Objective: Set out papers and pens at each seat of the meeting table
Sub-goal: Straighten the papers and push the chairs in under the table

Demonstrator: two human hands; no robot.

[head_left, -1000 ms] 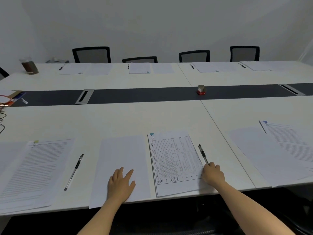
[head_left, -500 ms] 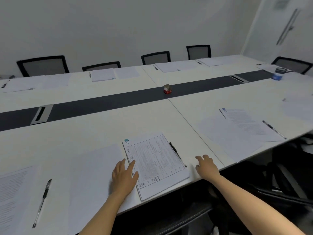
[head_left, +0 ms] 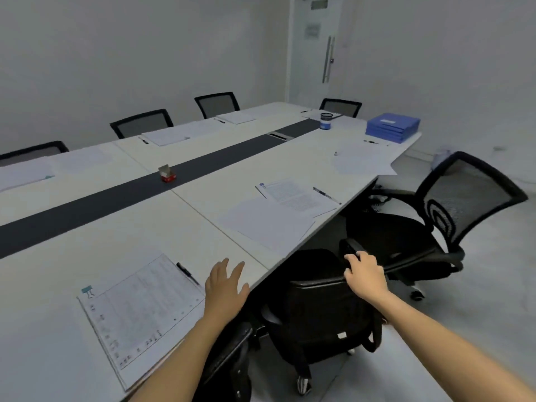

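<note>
Head view is showing the left hand (head_left: 224,288) stretching out flat over the near edge of the white counter (head_left: 116,227), its fingers straight, spread and grasping nothing; whether the palm is touching the surface cannot be told. Just left of it a black pen (head_left: 187,272) is lying along the right edge of a clipped form (head_left: 139,314). The right hand (head_left: 364,275) is sitting on the top of a black chair (head_left: 316,309) beside the counter, its fingers curling over the backrest and grasping it. At the next seat a blank sheet (head_left: 266,224) and a printed sheet (head_left: 295,195) are lying side by side, with a second pen (head_left: 326,195) just beside the printed sheet. Blue folders (head_left: 393,127) are sitting stacked at the far corner.
</note>
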